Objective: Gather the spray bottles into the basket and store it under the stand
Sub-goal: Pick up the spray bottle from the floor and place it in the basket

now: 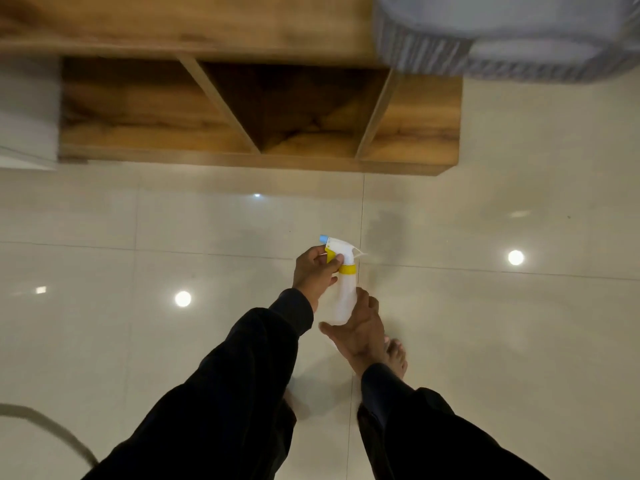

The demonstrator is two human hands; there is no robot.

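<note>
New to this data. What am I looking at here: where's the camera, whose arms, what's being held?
There is no robot here. One wide-angle camera sits on a person's head and looks down, so the dark sleeves entering from the bottom are that person's own arms. The left hand grips the trigger head of a white spray bottle with a yellow collar and a blue nozzle tip. The right hand supports the bottle's base from below. Beneath is a glossy tiled floor with lamp reflections, and a bare foot shows. Above stands a wooden stand with open compartments. A blurred pale basket sits at top right; its contents cannot be made out.
</note>
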